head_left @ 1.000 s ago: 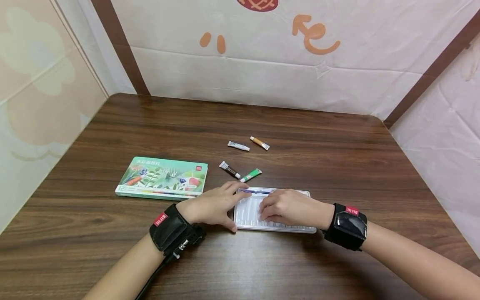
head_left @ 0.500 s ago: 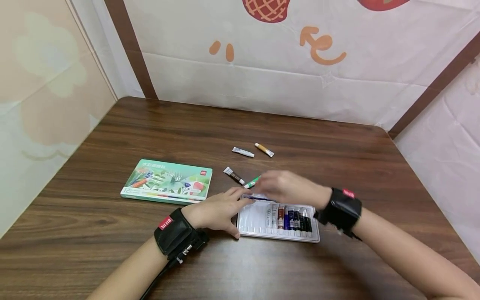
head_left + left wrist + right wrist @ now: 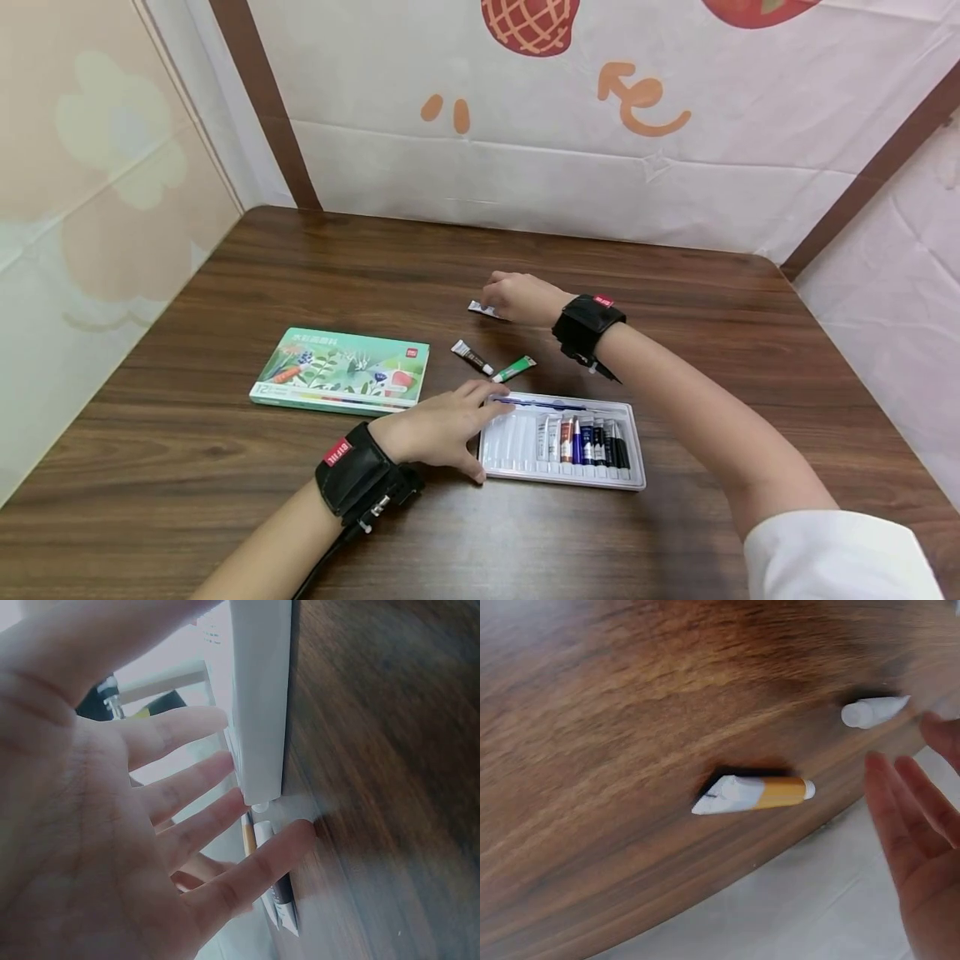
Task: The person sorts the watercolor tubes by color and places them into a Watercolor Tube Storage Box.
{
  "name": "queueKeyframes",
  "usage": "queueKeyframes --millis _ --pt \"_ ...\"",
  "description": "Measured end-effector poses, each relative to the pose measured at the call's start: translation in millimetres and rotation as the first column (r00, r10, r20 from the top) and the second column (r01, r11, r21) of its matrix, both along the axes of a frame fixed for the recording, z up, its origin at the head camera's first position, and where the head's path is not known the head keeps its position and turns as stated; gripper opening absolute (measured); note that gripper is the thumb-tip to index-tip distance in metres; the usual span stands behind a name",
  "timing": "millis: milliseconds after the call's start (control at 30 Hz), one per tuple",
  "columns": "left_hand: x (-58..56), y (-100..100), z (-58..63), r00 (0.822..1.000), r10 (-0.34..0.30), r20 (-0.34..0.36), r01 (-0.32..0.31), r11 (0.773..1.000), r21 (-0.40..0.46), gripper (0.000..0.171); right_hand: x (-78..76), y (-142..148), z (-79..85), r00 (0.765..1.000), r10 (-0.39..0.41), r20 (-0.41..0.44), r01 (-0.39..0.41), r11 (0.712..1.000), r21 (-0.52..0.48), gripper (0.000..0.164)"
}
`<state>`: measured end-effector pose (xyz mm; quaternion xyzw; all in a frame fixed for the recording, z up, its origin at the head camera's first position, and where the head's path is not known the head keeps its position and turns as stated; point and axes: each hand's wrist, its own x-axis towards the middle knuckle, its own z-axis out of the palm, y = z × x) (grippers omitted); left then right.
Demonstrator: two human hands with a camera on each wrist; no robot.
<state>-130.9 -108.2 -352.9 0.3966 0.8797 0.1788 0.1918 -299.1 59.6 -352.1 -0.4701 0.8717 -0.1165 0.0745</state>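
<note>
A white plastic tray point(image 3: 525, 480) lies near the middle of the table, with several paint tubes point(image 3: 577, 439) side by side in its right part and a blue paintbrush point(image 3: 551, 406) along its far side. My left hand point(image 3: 442, 425) rests at the tray's left end, fingers spread and fairly straight, fingertips at its wall in the left wrist view. Farther back, my right hand point(image 3: 527, 298) reaches over a white paint tube point(image 3: 874, 712); its fingers stand apart from the tube with nothing between them. An ochre paint tube point(image 3: 772, 792) lies beside it, hidden behind that hand in the head view.
Between tray and right hand lie a black-brown paint tube point(image 3: 472, 357) and a green paint tube point(image 3: 514, 368). On the left is a mint-green paint box point(image 3: 341, 371) with printed flowers. A printed cloth point(image 3: 375, 167) hangs behind the table's far edge.
My right hand has left the tray and moved away over the table to the white paint tube, uncovering the tubes in the tray. My left hand has stayed at the tray's left end.
</note>
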Motion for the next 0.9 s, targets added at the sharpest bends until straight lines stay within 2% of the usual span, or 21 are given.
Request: queueKeyframes --millis 100,200,533,600,700,767,900 --pt "0.7 1 -0.7 1.000 0.000 -0.004 0.000 1.000 0.002 0.081 -0.9 -4 -4.1 0.997 -0.049 0.053 0.045 0.995 0.084 0.016" --pt "1.1 1 -1.8 1.000 -0.002 -0.009 0.002 1.000 0.000 0.081 1.6 -6 -6.0 0.995 -0.067 0.067 0.058 0.989 0.133 0.015" --pt "0.0 1 -1.5 1.000 -0.006 -0.010 0.006 1.000 -0.005 0.081 16.0 13 -9.6 0.998 -0.035 0.061 0.031 0.998 0.059 0.028" --pt "-0.2 1 -1.0 1.000 -0.007 -0.016 0.007 1.000 -0.004 0.081 18.9 19 -10.0 0.998 -0.019 0.063 0.017 0.999 0.034 0.025" --pt "-0.2 1 -0.9 1.000 -0.005 -0.015 0.005 1.000 -0.002 0.081 23.6 29 -11.8 1.000 0.012 0.012 -0.012 0.999 0.033 0.018" --pt "-0.1 0 -0.8 1.000 -0.005 -0.015 0.005 1.000 0.002 0.081 27.8 36 -12.0 0.998 0.038 -0.058 -0.035 0.998 0.042 0.014" --pt "-0.3 0 -0.5 1.000 -0.005 -0.011 0.005 1.000 0.012 0.081 31.9 51 -15.4 0.972 0.091 -0.215 -0.081 0.995 0.050 0.014"
